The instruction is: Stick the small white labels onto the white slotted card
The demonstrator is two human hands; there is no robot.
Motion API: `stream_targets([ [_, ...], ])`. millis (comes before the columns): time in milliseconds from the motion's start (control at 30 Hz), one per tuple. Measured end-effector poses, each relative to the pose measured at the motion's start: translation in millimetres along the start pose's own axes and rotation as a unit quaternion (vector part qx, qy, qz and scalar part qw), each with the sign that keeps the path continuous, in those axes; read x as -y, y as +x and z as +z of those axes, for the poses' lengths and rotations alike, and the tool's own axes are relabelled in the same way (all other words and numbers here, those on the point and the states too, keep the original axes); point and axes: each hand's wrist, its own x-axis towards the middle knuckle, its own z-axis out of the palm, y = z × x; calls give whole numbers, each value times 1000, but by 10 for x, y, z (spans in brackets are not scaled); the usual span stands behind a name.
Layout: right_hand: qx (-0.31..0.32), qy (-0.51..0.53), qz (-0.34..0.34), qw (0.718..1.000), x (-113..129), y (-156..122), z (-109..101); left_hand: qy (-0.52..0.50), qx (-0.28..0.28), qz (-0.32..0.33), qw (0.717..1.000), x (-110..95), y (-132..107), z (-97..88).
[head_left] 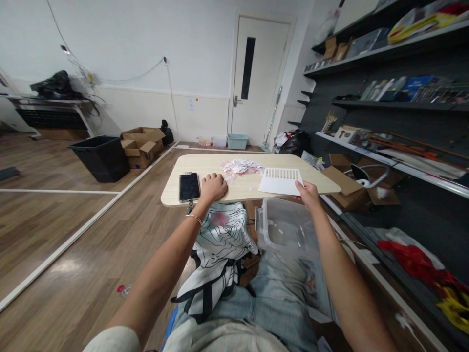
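My left hand (214, 187) rests palm down on the pale table (172, 188), fingers slightly bent and apart, with nothing seen in it. Just left of it lies a dark-screened phone (189, 187). My right hand (307, 193) pinches the lower right corner of a white sheet (280, 182) with a row of slots cut along its far side. Beyond my hands, a heap of small white paper pieces (244, 166) sits on a pinkish, see-through patch. One loose scrap (250, 189) lies between the heap and the table's near edge.
Below the near table edge, a clear plastic bin (286, 225) holds a few white scraps. Patterned black-and-white cloth (223, 234) drapes beside my legs. A black trash bin (100, 159) and cardboard boxes (141, 144) stand left; loaded shelves (388, 102) line the right.
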Motion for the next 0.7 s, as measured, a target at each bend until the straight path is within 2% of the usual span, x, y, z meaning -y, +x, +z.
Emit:
stream_targets([
  [267, 32, -9, 3, 999, 109, -5, 194, -5, -2, 0, 1000, -14, -12, -18],
  [500, -4, 30, 5, 1000, 146, 10, 293, 6, 0, -1, 1000, -11, -5, -10],
  [700, -4, 22, 1, 1000, 149, 11, 315, -1, 0, -3, 1000, -9, 0, -6],
])
